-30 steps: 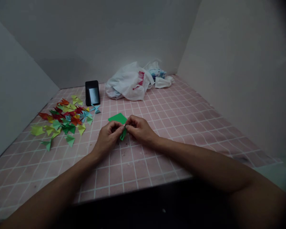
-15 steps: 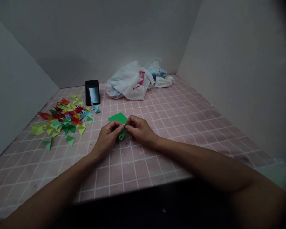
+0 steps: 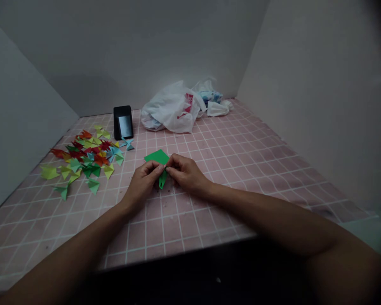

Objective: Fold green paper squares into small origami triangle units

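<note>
Between my hands is a green folded origami paper [image 3: 162, 181], its narrow, layered end pointing toward me. My left hand [image 3: 148, 173] pinches its left side between thumb and fingers. From the right, my right hand [image 3: 184, 171] pinches it too, the fingertips of both hands nearly meeting over the middle. Just beyond the fingers lies a flat, pointed green paper area [image 3: 157, 156]; my fingers cover where it meets the folded end, so I cannot tell whether the two are one piece.
Many folded paper pieces [image 3: 89, 170] in red, yellow, green and blue lie spread at the left. Behind them a black phone-like device [image 3: 123, 123] leans back. White plastic bags [image 3: 174, 108] rest by the back wall. A pink checked cloth [image 3: 241, 169] covers the table.
My fingertips have shifted slightly on the green paper. Its near end now looks narrower and straighter, hanging a little lower. Everything else stays in place.
</note>
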The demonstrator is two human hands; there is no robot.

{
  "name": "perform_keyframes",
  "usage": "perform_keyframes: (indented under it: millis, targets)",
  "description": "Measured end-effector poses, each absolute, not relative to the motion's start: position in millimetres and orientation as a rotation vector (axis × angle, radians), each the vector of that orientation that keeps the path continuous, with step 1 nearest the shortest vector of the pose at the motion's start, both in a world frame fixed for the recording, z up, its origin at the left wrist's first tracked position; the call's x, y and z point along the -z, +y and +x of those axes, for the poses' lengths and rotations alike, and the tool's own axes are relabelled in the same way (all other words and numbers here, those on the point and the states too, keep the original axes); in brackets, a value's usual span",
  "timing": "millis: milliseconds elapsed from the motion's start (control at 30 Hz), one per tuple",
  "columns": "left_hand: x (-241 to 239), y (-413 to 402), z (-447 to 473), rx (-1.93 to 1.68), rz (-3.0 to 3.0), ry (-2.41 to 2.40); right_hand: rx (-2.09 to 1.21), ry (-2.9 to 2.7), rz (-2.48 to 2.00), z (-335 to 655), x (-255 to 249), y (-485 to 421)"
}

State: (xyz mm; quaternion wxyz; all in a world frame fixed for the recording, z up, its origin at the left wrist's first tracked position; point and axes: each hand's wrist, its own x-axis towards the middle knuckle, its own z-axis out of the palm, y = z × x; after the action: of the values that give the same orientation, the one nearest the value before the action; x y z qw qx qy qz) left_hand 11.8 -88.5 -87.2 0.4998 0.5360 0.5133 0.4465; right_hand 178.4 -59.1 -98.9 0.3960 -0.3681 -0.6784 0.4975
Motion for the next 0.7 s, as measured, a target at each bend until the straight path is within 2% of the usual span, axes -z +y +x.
perform_keyframes:
  millis: [267,567,700]
  targets:
    - [84.7,-88.4,12.6,-1.069,1.394,1.290,-1.280,-1.665,-0.930,177.9,103.5,-58.0]
    - [84.3,-88.3,11.5,-1.083,1.738,1.439,-1.530,-1.543,-0.950,175.6,101.6,-58.0]
    - [83.0,-87.5,10.7,-1.081,1.807,1.442,-1.482,-1.580,-0.925,176.4,101.5,-57.8]
